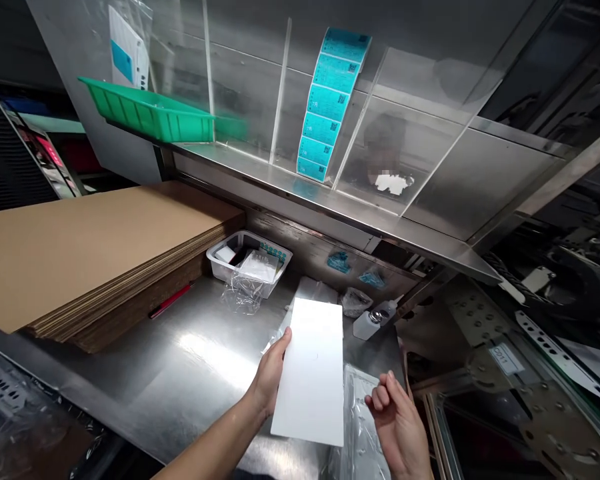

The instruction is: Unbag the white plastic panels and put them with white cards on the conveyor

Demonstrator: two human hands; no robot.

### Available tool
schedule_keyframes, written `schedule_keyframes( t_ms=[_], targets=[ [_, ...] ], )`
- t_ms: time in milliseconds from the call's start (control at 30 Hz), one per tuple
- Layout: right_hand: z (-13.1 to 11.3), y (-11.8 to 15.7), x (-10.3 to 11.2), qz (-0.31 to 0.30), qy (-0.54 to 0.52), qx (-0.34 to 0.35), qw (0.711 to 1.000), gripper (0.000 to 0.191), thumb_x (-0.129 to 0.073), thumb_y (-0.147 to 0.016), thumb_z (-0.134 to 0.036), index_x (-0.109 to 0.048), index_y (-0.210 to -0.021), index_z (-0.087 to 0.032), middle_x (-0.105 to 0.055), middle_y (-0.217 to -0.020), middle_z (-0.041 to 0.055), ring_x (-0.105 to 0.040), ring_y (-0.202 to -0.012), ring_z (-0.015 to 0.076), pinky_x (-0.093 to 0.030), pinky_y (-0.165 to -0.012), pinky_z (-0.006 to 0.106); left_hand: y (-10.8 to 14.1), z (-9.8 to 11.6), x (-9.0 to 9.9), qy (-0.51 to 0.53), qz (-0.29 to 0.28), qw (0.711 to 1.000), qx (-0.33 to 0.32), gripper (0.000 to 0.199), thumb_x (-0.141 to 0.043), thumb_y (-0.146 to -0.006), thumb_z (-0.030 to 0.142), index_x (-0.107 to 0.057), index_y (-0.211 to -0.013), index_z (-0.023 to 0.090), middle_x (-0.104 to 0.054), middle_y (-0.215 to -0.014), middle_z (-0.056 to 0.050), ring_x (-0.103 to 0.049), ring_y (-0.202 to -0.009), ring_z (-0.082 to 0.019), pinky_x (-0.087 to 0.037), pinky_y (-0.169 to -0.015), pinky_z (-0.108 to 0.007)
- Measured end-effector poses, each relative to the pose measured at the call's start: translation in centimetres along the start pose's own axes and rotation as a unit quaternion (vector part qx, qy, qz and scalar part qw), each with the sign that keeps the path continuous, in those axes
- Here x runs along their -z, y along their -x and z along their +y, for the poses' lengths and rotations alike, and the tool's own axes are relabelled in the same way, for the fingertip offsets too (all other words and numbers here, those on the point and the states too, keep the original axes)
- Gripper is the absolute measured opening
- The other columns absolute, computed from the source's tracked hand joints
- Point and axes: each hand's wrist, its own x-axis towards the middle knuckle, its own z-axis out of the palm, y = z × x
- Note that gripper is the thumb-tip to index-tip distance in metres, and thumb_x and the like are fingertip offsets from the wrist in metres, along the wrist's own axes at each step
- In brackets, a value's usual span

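My left hand [270,375] grips the left edge of a white rectangular card [310,373], holding it up above the steel table. My right hand [396,427] is to the right of the card and apart from it, with its fingers curled and nothing in them. Below my right hand, a clear plastic bag [361,433] lies on the table. Part of the bag is hidden by my right hand and the card.
A stack of corrugated cardboard sheets [95,253] fills the left side of the steel table [200,353]. Behind it are a white tray [280,257] holding plastic-wrapped items and a small plastic bottle [371,321]. Above, a steel shelf carries a green tray [147,113] and teal label strip [327,103].
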Motion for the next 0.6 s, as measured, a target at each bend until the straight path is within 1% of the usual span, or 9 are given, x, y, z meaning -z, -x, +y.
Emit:
schedule_keyframes(
  t_ms=[67, 167, 233, 333, 467, 600],
  targets=[
    [0.9, 0.6, 0.1, -0.012, 0.005, -0.019, 1.000, 0.025, -0.065, -0.076, -0.043, -0.058, -0.070, -0.019, -0.036, -0.051, -0.0073, -0.036, -0.049, 0.0073, -0.046, -0.060, 0.026, -0.2, 0.0, 0.0, 0.003, 0.014, 1.000, -0.004, 0.048, -0.053, -0.080, 0.052, -0.060, -0.106, 0.012, -0.070, -0.084, -0.010, -0.067, -0.079, -0.025, -0.052, -0.067, -0.031],
    [1.9, 1.7, -0.2, -0.016, 0.010, -0.043, 0.999, 0.033, -0.062, -0.079, -0.044, -0.049, -0.060, -0.019, -0.032, -0.048, -0.0077, -0.031, -0.046, 0.0075, -0.045, -0.061, 0.027, -0.6, 0.2, 0.3, 0.006, 0.019, 1.000, -0.007, 0.047, -0.053, -0.080, 0.052, -0.061, -0.105, 0.012, -0.070, -0.083, -0.010, -0.067, -0.076, -0.024, -0.052, -0.066, -0.031],
    [2.2, 2.1, -0.3, -0.014, 0.018, -0.053, 0.998, 0.037, -0.061, -0.079, -0.044, -0.044, -0.057, -0.019, -0.030, -0.048, -0.0080, -0.029, -0.045, 0.0075, -0.044, -0.062, 0.028, -0.8, 0.3, 0.5, 0.007, 0.020, 1.000, 0.000, 0.049, -0.052, -0.080, 0.053, -0.061, -0.105, 0.011, -0.070, -0.084, -0.011, -0.067, -0.074, -0.025, -0.053, -0.066, -0.033],
    [2.6, 2.3, -0.2, -0.015, 0.039, -0.063, 0.997, 0.038, -0.062, -0.077, -0.044, -0.041, -0.056, -0.020, -0.030, -0.049, -0.0079, -0.029, -0.045, 0.0078, -0.044, -0.061, 0.028, -1.0, 0.5, 0.8, 0.009, 0.024, 1.000, 0.009, 0.051, -0.051, -0.081, 0.053, -0.061, -0.105, 0.010, -0.070, -0.085, -0.013, -0.067, -0.074, -0.027, -0.053, -0.067, -0.037],
    [3.4, 2.1, 0.4, -0.009, 0.047, -0.060, 0.997, 0.033, -0.068, -0.072, -0.042, -0.047, -0.060, -0.019, -0.038, -0.055, -0.0063, -0.036, -0.049, 0.0084, -0.044, -0.058, 0.027, -1.0, 0.7, 0.7, 0.013, 0.035, 0.999, -0.001, 0.049, -0.050, -0.081, 0.051, -0.061, -0.104, 0.009, -0.070, -0.083, -0.013, -0.067, -0.075, -0.027, -0.053, -0.068, -0.037],
    [4.1, 1.9, 1.0, 0.008, 0.054, -0.065, 0.996, 0.026, -0.074, -0.067, -0.039, -0.059, -0.073, -0.018, -0.051, -0.067, -0.0035, -0.044, -0.055, 0.0083, -0.045, -0.056, 0.023, -1.1, 0.8, 0.7, 0.014, 0.046, 0.999, -0.007, 0.047, -0.051, -0.081, 0.050, -0.062, -0.103, 0.009, -0.070, -0.082, -0.012, -0.067, -0.074, -0.026, -0.054, -0.067, -0.036]
  ],
)
